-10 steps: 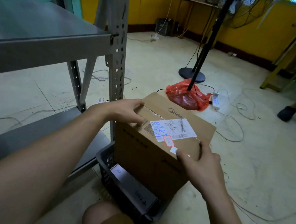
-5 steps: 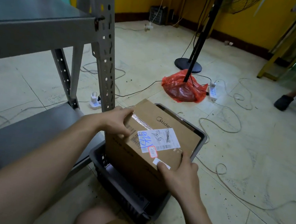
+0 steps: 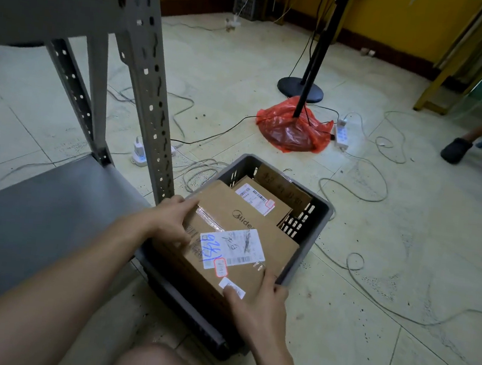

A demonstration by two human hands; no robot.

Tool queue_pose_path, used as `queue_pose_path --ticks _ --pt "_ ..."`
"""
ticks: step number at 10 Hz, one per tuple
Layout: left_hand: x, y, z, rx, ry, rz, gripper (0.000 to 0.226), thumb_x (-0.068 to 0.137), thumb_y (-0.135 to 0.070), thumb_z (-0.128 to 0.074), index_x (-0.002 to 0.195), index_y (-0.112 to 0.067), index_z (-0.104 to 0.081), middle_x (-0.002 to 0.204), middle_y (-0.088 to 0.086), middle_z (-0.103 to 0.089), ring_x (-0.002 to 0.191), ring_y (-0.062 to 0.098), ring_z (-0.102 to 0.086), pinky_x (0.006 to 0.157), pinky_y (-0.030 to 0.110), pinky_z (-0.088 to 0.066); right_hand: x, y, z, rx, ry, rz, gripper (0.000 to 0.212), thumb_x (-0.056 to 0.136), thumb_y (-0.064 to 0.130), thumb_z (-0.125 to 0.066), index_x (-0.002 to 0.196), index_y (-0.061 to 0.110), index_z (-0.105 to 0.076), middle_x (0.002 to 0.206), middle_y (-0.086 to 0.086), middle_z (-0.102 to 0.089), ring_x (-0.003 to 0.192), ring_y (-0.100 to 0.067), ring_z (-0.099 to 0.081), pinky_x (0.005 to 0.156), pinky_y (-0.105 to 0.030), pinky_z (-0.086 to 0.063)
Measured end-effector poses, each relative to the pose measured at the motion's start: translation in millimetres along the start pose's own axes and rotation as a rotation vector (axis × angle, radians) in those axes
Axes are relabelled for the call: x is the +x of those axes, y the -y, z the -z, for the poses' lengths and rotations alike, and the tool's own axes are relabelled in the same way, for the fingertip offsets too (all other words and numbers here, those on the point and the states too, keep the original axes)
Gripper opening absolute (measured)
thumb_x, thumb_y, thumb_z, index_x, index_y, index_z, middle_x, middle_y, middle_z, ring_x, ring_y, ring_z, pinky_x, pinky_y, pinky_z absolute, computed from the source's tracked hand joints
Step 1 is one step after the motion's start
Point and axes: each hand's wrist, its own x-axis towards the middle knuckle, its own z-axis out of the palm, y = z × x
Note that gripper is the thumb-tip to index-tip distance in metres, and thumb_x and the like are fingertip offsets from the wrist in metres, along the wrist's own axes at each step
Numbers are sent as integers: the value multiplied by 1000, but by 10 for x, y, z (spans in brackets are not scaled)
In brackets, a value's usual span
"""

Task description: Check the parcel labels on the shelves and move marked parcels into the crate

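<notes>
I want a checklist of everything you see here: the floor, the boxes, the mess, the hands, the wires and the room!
Surface: pale tiled floor, speckled with dirt.
Job's things: big cardboard box with a white label, scribbled in blue, sits in the dark crate; two smaller boxes lie behind it.
Clutter: red plastic bag around a stand pole.
Hands: left hand grips the big box's left edge; right hand holds its near corner.
Cables: loose wires loop across the floor; white power strip.
Surroundings: grey metal shelf, yellow wall, another person's feet at right.
</notes>
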Motion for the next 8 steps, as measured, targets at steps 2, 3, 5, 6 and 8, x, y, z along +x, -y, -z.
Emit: queue_pose_path --ticks 2,3,5,6,8 --pt "47 177 -153 46 35 23 110 65 -40 -71 155 -26 -10 146 7 -28 135 26 -32 111 35 -34 1 -2 -168 -33 -13 -2 94 75 55 -67 152 30 -18 127 -3 -33 113 -27 -57 92 -32 -49" --pt "57 204 -166 53 42 30 113 59 -47 -67 156 -26 -11 146 7 -28 135 26 -32 112 37 -34 15 7 -194 -36 -14 -8 95 75 55 -68 152 29 -18 126 -2 -31 112 -25 -57 93 -31 -48" --pt "87 244 -189 56 39 31 109 65 -46 -68 155 -31 -8 149 8 -25 138 28 -28 113 39 -33 23 49 -203 -51 -9 -12 89 76 50 -66 148 32 -18 124 -3 -33 113 -26 -54 93 -31 -48" --pt "87 283 -165 66 29 42 108 64 -48 -64 155 -29 -9 150 8 -25 139 29 -28 113 41 -33 27 81 -170 -110 15 -14 86 79 52 -63 149 32 -17 126 -4 -37 114 -26 -55 90 -33 -47" --pt "-3 238 -29 -31 -118 -5 89 76 -41 -61 154 -21 -24 149 8 -34 137 27 -36 113 36 -33 101 221 117 -268 -30 -45 65 84 56 -51 141 28 -34 129 -6 -47 116 -30 -55 85 -37 -47"
